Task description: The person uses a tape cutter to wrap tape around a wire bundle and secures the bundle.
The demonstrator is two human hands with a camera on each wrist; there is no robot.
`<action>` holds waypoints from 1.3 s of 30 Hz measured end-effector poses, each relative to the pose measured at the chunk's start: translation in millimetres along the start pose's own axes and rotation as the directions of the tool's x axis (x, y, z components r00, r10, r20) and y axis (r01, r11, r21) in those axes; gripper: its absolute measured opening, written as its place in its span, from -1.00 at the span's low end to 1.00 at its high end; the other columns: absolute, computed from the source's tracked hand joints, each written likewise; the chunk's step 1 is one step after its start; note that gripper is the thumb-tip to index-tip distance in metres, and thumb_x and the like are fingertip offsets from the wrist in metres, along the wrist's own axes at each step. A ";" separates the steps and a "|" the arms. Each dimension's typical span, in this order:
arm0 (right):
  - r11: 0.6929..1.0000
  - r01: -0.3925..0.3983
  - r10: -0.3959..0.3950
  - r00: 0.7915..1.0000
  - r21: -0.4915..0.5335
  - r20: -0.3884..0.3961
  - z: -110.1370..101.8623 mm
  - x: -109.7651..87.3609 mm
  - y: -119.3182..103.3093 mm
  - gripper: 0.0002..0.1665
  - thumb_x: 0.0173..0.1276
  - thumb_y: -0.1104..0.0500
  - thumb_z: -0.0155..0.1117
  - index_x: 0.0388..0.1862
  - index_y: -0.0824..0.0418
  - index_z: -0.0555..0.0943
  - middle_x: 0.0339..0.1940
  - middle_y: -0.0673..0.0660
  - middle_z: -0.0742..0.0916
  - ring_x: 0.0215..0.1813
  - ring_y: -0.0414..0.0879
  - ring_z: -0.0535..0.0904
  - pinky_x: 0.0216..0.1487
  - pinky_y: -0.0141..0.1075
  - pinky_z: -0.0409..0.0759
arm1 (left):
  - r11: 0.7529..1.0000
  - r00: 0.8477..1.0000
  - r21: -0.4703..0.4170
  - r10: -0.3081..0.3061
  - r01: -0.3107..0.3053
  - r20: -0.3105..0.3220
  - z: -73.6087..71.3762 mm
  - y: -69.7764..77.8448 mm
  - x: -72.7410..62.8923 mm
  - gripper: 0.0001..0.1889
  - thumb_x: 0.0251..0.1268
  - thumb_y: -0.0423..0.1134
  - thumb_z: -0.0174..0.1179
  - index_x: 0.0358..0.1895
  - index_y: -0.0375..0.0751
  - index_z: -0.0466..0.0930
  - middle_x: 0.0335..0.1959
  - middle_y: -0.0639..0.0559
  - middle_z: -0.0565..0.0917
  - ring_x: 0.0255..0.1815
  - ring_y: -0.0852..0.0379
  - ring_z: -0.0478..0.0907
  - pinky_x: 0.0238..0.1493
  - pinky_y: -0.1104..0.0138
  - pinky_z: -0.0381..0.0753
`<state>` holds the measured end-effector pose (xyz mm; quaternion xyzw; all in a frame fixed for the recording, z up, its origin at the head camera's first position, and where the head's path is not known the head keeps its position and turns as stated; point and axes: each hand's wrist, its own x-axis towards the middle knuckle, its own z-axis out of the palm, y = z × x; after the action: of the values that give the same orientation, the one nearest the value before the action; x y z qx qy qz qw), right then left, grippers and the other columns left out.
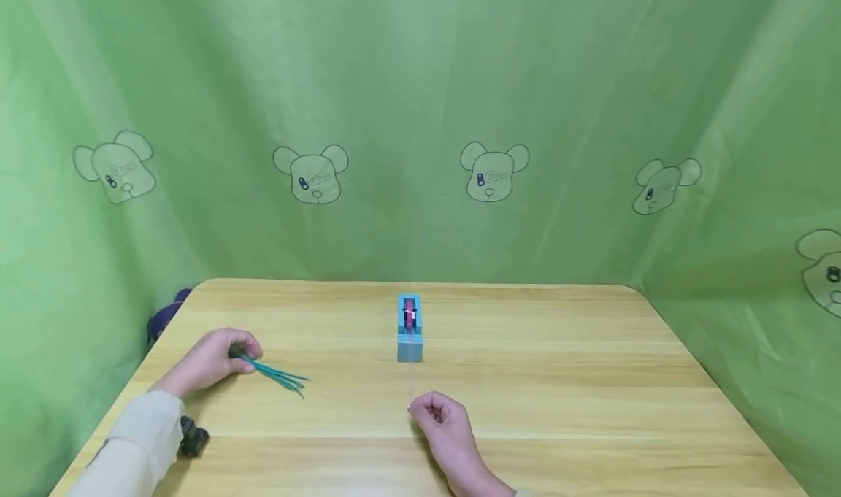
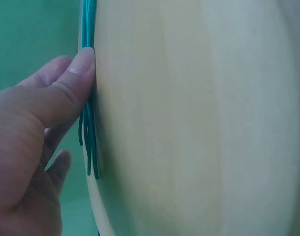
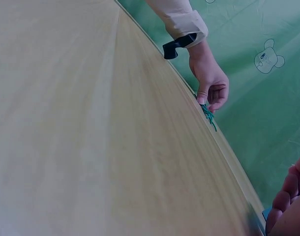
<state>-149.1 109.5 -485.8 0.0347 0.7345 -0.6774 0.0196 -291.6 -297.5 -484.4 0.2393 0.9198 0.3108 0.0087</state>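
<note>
My left hand (image 1: 220,358) pinches a bundle of thin teal strands (image 1: 282,376) between thumb and fingers at the left of the table. In the left wrist view the strands (image 2: 90,130) run past the thumb, their loose ends uneven. A blue tape dispenser (image 1: 410,347) with a pinkish-red roll stands at the middle back. From its front a clear strip of tape (image 1: 411,384) stretches toward me, and my right hand (image 1: 450,431) pinches the end of it. Only curled fingers of the right hand (image 3: 290,201) show in the right wrist view.
The wooden table (image 1: 558,380) has green curtains (image 1: 407,103) with bear drawings behind it and at both sides. A dark purple object (image 1: 164,318) shows beyond its left edge. A black wrist camera (image 1: 193,437) sits at the left cuff.
</note>
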 end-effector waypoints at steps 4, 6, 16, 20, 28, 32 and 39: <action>1.000 -0.001 0.001 1.000 0.013 0.004 -0.2 0.2 -0.4 -0.81 0.37 0.25 0.25 -0.19 0.41 0.61 -0.27 0.18 0.65 -0.22 -0.07 0.48 -0.21 -0.36 0.51 | 1.000 1.000 0.006 -0.029 0.029 0.005 -1.1 1.9 0.9 -0.79 0.00 -0.30 0.50 -0.33 0.04 0.68 -0.38 0.29 0.65 -0.24 0.18 0.58 -0.04 0.07 0.54; 1.000 0.000 0.000 1.000 0.017 0.006 -0.3 -0.1 -0.5 -0.80 0.38 0.25 0.25 -0.18 0.41 0.61 -0.26 0.20 0.65 -0.22 -0.07 0.48 -0.20 -0.36 0.52 | 0.999 0.999 0.018 -0.037 0.037 0.002 -1.5 2.5 0.3 -0.80 0.00 -0.29 0.50 -0.34 0.05 0.68 -0.40 0.30 0.64 -0.25 0.19 0.57 -0.04 0.07 0.53; 1.000 0.016 -0.016 1.000 0.008 -0.005 0.5 -0.4 -0.2 -0.81 0.38 0.25 0.24 -0.19 0.41 0.62 -0.25 0.21 0.66 -0.23 -0.09 0.49 -0.22 -0.38 0.52 | 0.995 0.994 -0.005 -0.100 0.100 0.047 -2.5 7.5 -3.8 -0.85 0.11 -0.27 0.45 -0.25 -0.08 0.71 -0.39 0.24 0.66 -0.28 0.19 0.58 -0.05 0.11 0.57; 1.000 0.006 -0.006 1.000 0.009 0.000 0.5 -0.4 -0.2 -0.81 0.37 0.26 0.24 -0.19 0.42 0.61 -0.25 0.21 0.66 -0.23 -0.08 0.49 -0.22 -0.37 0.51 | 0.993 0.991 -0.005 -0.116 0.117 0.072 -3.2 10.4 -3.9 -0.86 0.15 -0.29 0.42 -0.23 -0.12 0.72 -0.38 0.22 0.66 -0.29 0.19 0.58 -0.08 0.16 0.57; 1.000 0.004 -0.004 1.000 0.012 0.001 0.2 -0.5 -0.8 -0.81 0.37 0.26 0.24 -0.19 0.41 0.61 -0.25 0.22 0.65 -0.23 -0.06 0.48 -0.22 -0.37 0.51 | 0.994 0.990 0.007 -0.107 0.107 0.090 -3.9 17.6 -2.2 -0.88 0.11 -0.34 0.39 -0.25 -0.18 0.72 -0.40 0.20 0.67 -0.31 0.20 0.59 -0.13 0.22 0.59; 1.000 0.005 -0.005 1.000 0.016 0.000 0.1 -0.7 -0.8 -0.81 0.38 0.25 0.25 -0.19 0.41 0.61 -0.27 0.20 0.65 -0.23 -0.07 0.48 -0.22 -0.37 0.51 | 0.994 0.991 0.050 -0.098 0.094 0.094 -2.4 19.4 -0.6 -0.89 0.11 -0.36 0.36 -0.28 -0.15 0.71 -0.41 0.22 0.65 -0.34 0.22 0.54 -0.18 0.26 0.57; 1.000 0.007 -0.008 1.000 0.026 0.005 0.1 -0.9 0.2 -0.80 0.38 0.25 0.25 -0.17 0.41 0.61 -0.29 0.16 0.64 -0.23 -0.09 0.47 -0.22 -0.37 0.51 | 0.993 0.990 0.078 -0.093 0.084 0.108 -1.6 25.9 0.7 -0.91 0.08 -0.39 0.31 -0.36 -0.11 0.67 -0.48 0.21 0.58 -0.41 0.20 0.44 -0.28 0.29 0.46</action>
<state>-148.2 109.3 -485.9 0.0304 0.7258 -0.6869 0.0187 -281.3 -280.1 -468.1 0.2155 0.9384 0.2623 0.0652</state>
